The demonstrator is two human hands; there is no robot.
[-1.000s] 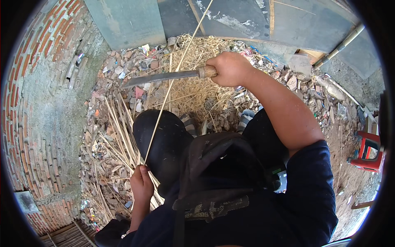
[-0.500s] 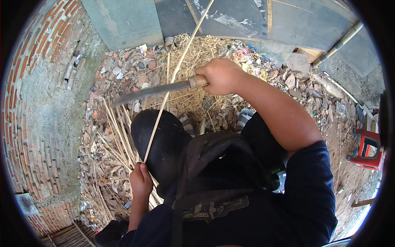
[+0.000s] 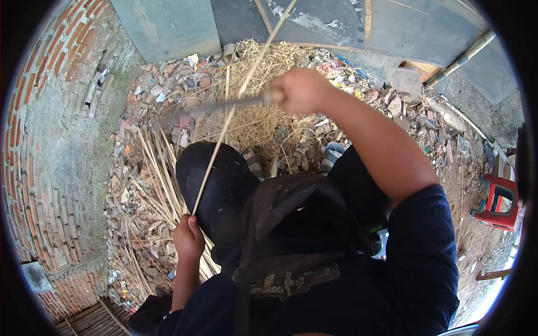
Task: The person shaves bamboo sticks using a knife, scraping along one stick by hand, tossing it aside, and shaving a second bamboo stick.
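A long, thin bamboo strip [image 3: 213, 161] slants across my left knee and up past the top edge. My left hand [image 3: 189, 239] is closed round its lower end, thumb along the strip. In my right hand [image 3: 304, 91] is the wooden handle of a machete [image 3: 248, 101], held above the ground beyond my knees. Its blade points left and crosses the strip; motion smears the blade, and I cannot tell whether its edge touches the strip. More pale bamboo strips [image 3: 159, 178] lie in a loose bundle left of my left knee.
Curly shavings [image 3: 269, 73] are heaped ahead of my feet, among rubble and litter. A brick wall [image 3: 53, 151] rises at left, dark panels [image 3: 314, 25] at the back. A red plastic stool [image 3: 497, 203] is at the far right; a bamboo pole [image 3: 462, 59] leans at back right.
My right hand and the machete have moved a little farther away from me along the strip. My left hand has shifted slightly, still holding the lower end.
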